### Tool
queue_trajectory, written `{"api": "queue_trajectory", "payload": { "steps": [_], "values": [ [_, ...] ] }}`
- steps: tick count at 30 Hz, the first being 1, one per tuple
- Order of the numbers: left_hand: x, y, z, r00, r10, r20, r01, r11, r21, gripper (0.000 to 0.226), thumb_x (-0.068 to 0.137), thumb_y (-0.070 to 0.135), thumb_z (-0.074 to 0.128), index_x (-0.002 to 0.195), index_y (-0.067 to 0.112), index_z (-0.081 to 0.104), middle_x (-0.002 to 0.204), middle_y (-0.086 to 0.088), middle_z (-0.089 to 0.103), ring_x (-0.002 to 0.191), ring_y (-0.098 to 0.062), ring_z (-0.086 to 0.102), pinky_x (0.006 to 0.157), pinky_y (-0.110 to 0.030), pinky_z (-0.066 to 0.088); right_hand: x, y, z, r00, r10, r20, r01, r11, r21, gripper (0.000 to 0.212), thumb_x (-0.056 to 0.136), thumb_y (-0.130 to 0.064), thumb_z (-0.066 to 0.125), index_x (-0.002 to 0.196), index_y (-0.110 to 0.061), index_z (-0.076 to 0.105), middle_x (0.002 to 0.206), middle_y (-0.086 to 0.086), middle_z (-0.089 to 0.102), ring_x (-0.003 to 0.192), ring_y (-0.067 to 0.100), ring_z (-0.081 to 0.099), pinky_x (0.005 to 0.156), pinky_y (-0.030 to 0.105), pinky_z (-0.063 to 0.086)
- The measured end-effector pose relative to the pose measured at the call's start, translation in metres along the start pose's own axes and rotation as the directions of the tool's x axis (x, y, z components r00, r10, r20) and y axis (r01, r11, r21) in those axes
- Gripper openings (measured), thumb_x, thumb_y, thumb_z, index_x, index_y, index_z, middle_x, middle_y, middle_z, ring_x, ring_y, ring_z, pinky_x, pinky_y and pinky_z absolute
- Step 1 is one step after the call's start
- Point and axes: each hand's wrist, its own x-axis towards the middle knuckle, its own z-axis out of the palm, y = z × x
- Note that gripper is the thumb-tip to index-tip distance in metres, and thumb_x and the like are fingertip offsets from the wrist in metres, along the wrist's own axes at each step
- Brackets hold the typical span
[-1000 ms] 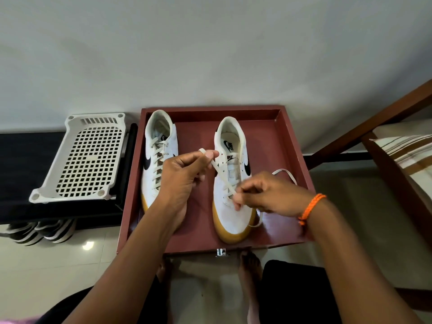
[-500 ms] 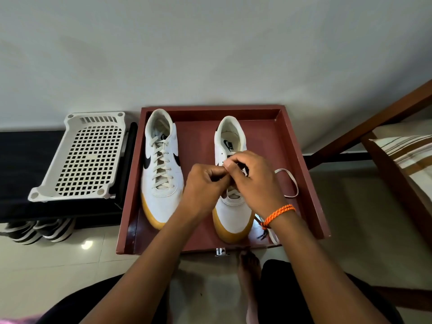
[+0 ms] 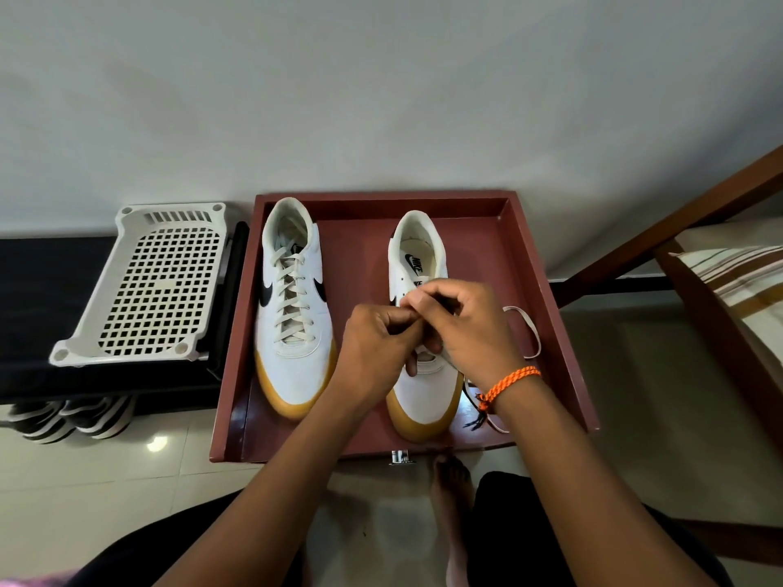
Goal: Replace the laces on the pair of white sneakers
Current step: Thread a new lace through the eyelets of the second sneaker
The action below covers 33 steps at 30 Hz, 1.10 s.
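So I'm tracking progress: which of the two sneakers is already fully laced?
The left sneaker, nearer the white basket; its lace crisscrosses to the top. The right sneaker sits under both hands, its lace trailing loose in the tray.

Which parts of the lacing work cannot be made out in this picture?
- Head view: the eyelets and lace crossings of the right sneaker are covered by the left hand and right hand.
- What the fingertips pinch is hidden between the hands.
- The loose lace passes under the right wrist; its end is unseen.
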Motion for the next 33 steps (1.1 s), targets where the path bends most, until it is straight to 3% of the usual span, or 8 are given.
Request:
{"api": "queue_trajectory", "payload": {
  "steps": [4, 8, 14, 17, 21, 24, 29, 33],
  "values": [
    [0.0, 0.0, 0.002, 0.996, -0.032, 0.088, 0.031, 0.999, 0.012, 0.022, 0.102, 0.012, 0.072, 0.085, 0.013, 0.085, 0.075, -0.007, 0.079, 0.048, -0.033, 0.057, 0.055, -0.034, 0.052, 0.001, -0.002, -0.004, 0.997, 0.028, -0.075, -0.016, 0.988, 0.155, 0.018, 0.103, -0.013, 0.067, 0.093, -0.005, 0.079, 0.083, 0.014, 0.074, 0.06, 0.016, 0.06, 0.048, 0.03, 0.048],
    [-0.003, 0.007, -0.006, 0.982, -0.057, 0.181, 0.029, 0.987, 0.155, 0.01, 0.098, 0.018, 0.078, 0.095, 0.017, 0.087, 0.079, 0.001, 0.081, 0.049, -0.022, 0.057, 0.058, -0.03, 0.052, 0.003, 0.005, -0.01, 0.972, -0.09, -0.218, 0.055, 0.986, -0.16, 0.01, 0.095, -0.02, 0.077, 0.096, -0.016, 0.086, 0.073, -0.007, 0.075, 0.059, 0.004, 0.064, 0.059, 0.031, 0.056],
    [0.005, 0.004, -0.031, 0.966, -0.045, -0.253, 0.137, 0.922, 0.361, 0.023, 0.1, 0.024, 0.07, 0.08, 0.028, 0.08, 0.07, 0.01, 0.076, 0.051, -0.013, 0.064, 0.061, -0.037, 0.059, 0.0, 0.008, -0.014, 0.943, -0.275, -0.186, 0.067, 0.706, -0.706, 0.009, 0.092, -0.022, 0.078, 0.085, -0.02, 0.083, 0.078, -0.002, 0.076, 0.068, 0.019, 0.068, 0.059, 0.039, 0.059],
    [0.003, -0.003, -0.031, 0.957, -0.045, -0.286, 0.191, 0.84, 0.507, 0.019, 0.094, 0.029, 0.071, 0.078, 0.034, 0.08, 0.072, 0.017, 0.075, 0.061, -0.008, 0.07, 0.067, -0.038, 0.063, -0.004, 0.006, -0.005, 0.938, -0.344, -0.045, 0.17, 0.57, -0.804, 0.008, 0.089, -0.021, 0.077, 0.082, -0.02, 0.081, 0.092, -0.004, 0.064, 0.084, 0.021, 0.06, 0.06, 0.037, 0.053],
    [0.002, -0.005, -0.024, 0.968, -0.016, -0.25, 0.157, 0.815, 0.557, 0.013, 0.093, 0.031, 0.075, 0.084, 0.035, 0.083, 0.068, 0.014, 0.073, 0.068, -0.01, 0.072, 0.069, -0.04, 0.062, -0.004, 0.01, 0.0, 0.943, -0.332, -0.006, 0.163, 0.48, -0.862, 0.004, 0.081, -0.021, 0.082, 0.078, -0.019, 0.081, 0.136, -0.002, 0.057, 0.118, 0.026, 0.053, 0.079, 0.042, 0.054],
    [0.001, -0.004, -0.024, 0.966, -0.001, -0.258, 0.152, 0.808, 0.569, 0.013, 0.092, 0.033, 0.077, 0.081, 0.033, 0.083, 0.065, 0.014, 0.071, 0.067, -0.011, 0.071, 0.068, -0.038, 0.061, -0.003, 0.019, 0.001, 0.961, -0.275, -0.015, 0.135, 0.517, -0.845, 0.004, 0.082, -0.02, 0.083, 0.079, -0.022, 0.084, 0.154, -0.004, 0.049, 0.135, 0.026, 0.044, 0.094, 0.044, 0.052],
    [0.002, -0.003, -0.024, 0.966, -0.023, -0.256, 0.165, 0.819, 0.55, 0.012, 0.092, 0.031, 0.078, 0.083, 0.03, 0.085, 0.065, 0.015, 0.073, 0.065, -0.009, 0.071, 0.065, -0.036, 0.061, 0.006, 0.03, 0.005, 0.99, -0.004, -0.138, -0.074, 0.83, -0.553, 0.02, 0.079, -0.014, 0.085, 0.079, -0.034, 0.084, 0.16, -0.009, 0.046, 0.139, 0.029, 0.036, 0.106, 0.033, 0.037],
    [0.002, -0.003, -0.024, 0.976, -0.018, -0.218, 0.139, 0.82, 0.555, 0.007, 0.09, 0.029, 0.08, 0.088, 0.031, 0.086, 0.068, 0.016, 0.075, 0.067, -0.005, 0.071, 0.065, -0.033, 0.06, 0.006, 0.03, 0.008, 0.989, 0.071, -0.127, -0.125, 0.857, -0.5, 0.021, 0.081, -0.015, 0.084, 0.085, -0.036, 0.084, 0.161, -0.012, 0.043, 0.138, 0.027, 0.036, 0.109, 0.034, 0.034]
  ]
}}
